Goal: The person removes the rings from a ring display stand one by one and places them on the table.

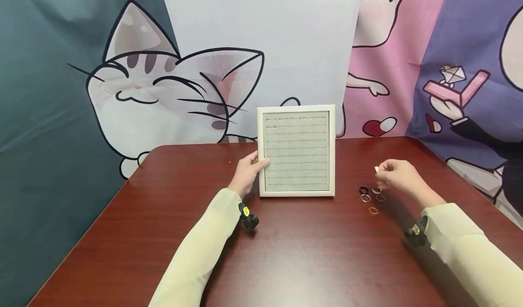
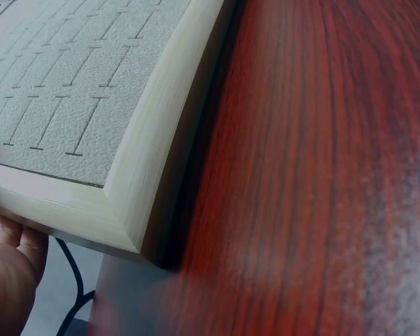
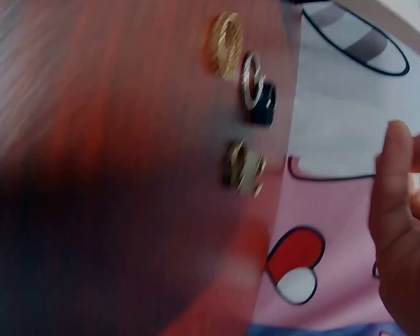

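A ring display board stands nearly upright on the table, its grey slotted pad set in a cream frame. My left hand grips the frame's left side, thumb over the front edge. In the left wrist view the fingers curl beneath the frame. Raised over the right part of the table, my right hand pinches a small white piece; I cannot tell what kind it is. Just below that hand lie several finger rings: a black ring, a silver ring and a gold ring among them.
The dark red wooden table ends at a cartoon-printed cloth hanging behind it. Small black cameras are strapped at both wrists. In the left wrist view, a black cable shows past the table edge.
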The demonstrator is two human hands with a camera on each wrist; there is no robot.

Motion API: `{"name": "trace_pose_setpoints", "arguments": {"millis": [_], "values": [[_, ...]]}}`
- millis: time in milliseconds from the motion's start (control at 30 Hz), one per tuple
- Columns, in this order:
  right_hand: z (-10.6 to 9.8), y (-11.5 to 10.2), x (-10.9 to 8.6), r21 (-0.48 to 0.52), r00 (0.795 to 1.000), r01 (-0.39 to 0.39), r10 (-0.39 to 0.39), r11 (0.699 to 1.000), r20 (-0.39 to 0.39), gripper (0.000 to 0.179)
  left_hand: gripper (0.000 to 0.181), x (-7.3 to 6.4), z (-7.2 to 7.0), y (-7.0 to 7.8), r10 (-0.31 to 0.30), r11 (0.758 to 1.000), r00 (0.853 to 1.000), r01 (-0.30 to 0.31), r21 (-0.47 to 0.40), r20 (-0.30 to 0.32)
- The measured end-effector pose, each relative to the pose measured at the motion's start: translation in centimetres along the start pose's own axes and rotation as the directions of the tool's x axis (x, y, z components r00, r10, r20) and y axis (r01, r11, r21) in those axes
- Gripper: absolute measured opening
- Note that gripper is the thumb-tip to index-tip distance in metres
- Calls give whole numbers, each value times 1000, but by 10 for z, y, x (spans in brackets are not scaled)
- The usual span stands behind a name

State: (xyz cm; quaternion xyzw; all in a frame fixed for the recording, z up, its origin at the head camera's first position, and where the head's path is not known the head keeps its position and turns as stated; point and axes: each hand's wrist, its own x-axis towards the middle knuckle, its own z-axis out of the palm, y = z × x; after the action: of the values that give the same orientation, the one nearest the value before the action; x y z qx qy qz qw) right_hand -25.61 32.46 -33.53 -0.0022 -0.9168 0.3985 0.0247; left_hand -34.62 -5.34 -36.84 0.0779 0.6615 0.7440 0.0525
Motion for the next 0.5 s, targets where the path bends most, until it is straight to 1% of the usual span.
{"name": "trace_pose_setpoints", "arguments": {"millis": [67, 133, 267, 333, 433, 500], "values": [[-1, 7, -3, 28, 998, -22, 20, 999, 60, 12, 43, -1, -1, 0, -3, 1000, 1000, 3, -2, -2], [-1, 15, -6, 70, 992, -48, 39, 996, 124, 10, 43, -1, -2, 0, 6, 1000, 1000, -6, 1, 0], [0, 30, -11, 142, 972, -122, 90, 982, 216, 6, 43, -1, -1, -1, 9, 1000, 1000, -9, 3, 0], [0, 36, -13, 162, 963, -150, 107, 975, 248, 4, 43, -1, -1, -1, 7, 1000, 1000, -7, 2, -2], [-1, 41, -15, 167, 947, -178, 123, 970, 297, 4, 43, -1, 0, -1, 1, 1000, 1000, -1, -1, -4], [-2, 43, -17, 162, 931, -195, 130, 967, 341, 4, 43, -1, 0, 0, -2, 1000, 1000, 2, 2, -2]]}}
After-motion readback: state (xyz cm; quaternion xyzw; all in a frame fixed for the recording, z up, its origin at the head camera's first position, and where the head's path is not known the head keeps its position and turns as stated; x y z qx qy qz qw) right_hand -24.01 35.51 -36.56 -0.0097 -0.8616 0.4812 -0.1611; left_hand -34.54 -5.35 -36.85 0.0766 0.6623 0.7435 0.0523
